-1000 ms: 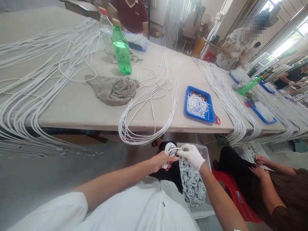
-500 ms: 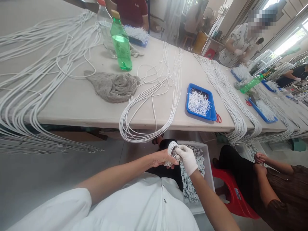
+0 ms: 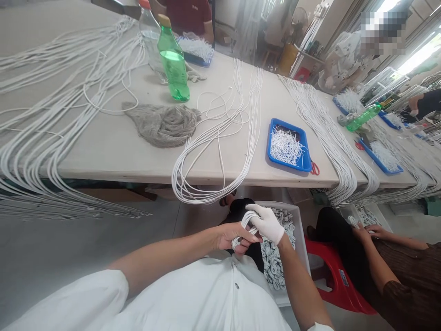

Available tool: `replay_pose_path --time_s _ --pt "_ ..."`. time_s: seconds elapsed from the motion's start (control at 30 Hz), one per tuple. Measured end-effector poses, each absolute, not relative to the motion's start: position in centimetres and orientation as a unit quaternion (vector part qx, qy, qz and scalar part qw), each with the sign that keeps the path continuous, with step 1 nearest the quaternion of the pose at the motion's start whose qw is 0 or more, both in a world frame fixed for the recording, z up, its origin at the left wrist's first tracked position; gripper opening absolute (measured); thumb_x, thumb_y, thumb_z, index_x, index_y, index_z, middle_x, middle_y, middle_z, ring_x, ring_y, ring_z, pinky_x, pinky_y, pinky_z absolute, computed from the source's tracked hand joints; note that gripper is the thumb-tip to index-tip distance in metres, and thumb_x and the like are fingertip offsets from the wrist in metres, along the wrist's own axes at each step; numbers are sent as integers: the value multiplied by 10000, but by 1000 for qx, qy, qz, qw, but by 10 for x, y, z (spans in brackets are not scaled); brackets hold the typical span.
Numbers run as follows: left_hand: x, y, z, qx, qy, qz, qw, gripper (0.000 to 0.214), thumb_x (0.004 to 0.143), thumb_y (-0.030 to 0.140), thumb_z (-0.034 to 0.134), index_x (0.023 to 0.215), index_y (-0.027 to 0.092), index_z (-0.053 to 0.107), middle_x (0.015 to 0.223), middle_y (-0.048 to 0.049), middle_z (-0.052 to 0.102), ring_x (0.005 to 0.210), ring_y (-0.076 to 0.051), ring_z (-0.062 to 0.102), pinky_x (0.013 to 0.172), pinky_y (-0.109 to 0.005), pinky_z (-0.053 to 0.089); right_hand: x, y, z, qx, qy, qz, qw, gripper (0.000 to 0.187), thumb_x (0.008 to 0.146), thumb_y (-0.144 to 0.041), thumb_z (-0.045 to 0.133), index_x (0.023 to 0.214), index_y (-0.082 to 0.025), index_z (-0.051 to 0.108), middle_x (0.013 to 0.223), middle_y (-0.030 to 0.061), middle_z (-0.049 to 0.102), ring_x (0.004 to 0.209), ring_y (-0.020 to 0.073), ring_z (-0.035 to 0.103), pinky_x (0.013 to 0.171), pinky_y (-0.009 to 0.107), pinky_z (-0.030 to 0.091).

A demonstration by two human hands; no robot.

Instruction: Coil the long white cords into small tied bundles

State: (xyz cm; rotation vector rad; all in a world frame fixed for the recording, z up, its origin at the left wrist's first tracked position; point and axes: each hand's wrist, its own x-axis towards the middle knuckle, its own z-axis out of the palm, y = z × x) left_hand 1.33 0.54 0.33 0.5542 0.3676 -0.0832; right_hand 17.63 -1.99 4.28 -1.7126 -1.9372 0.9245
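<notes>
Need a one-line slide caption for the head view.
Bare left hand and gloved right hand grip a small cable coil near a bin of coils, below a table draped with white cables.

Your right hand (image 3: 267,224) wears a plain white glove; your left hand (image 3: 234,235) is bare. The small coil of thin white cord (image 3: 245,219) matches the glove (the two are hard to part by colour). The pale translucent plastic bin (image 3: 302,243) shows white bundles streaked with grey. Your short-sleeved cloth shirt (image 3: 206,299) is plain white. The long flat table (image 3: 113,151) is pale beige; the rectangular plastic tray (image 3: 284,167) bright blue, its strands white; the tall plastic bottle (image 3: 174,69) green, yellowish-capped; the crumpled knitted cloth (image 3: 161,124) grey-brown; the small scissors (image 3: 314,168) red-handled; the plastic stool (image 3: 332,276) red.
</notes>
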Motion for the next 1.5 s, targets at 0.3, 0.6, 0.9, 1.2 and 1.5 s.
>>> replay_pose_path --time_s 0.3,0.6,0.9,1.2,1.5 --pt "11 8 47 270 98 -126 949 205 687 242 682 868 147 662 403 85 302 329 -69 232 425 -250 222 175 -27 60 -490 -738 312 342 377 915 -316 304 884 -195 661 860 49 660 779 165 628 747 292 499" --pt "27 14 41 603 324 97 723 247 573 284 759 726 162 607 649 12 592 570 -120 516 487 -210 343 179 -30 46 -620 -658 209 373 324 889 -288 404 637 -195 585 635 11 594 600 134 549 619 252 420" --pt "39 -6 38 413 306 63 856 284 689 337 652 594 191 427 476 69 362 396 -59 297 364 -198 185 175 -20 51 -600 -653 238 397 313 862 -265 427 589 -190 559 586 -2 569 549 117 519 582 244 399" --pt "42 21 56 419 252 59 870 268 732 365 637 628 160 499 526 30 491 437 -81 435 455 -231 324 186 9 59 -598 -639 279 396 354 896 -336 435 610 -179 573 603 0 581 577 123 549 593 236 439" --pt "46 53 47 132 284 143 939 246 739 273 635 625 173 442 488 76 437 378 -60 387 465 -239 384 191 -22 53 -548 -713 294 325 1101 637 -425 790 1492 -242 122 1535 141 213 1339 321 359 1067 469 360"
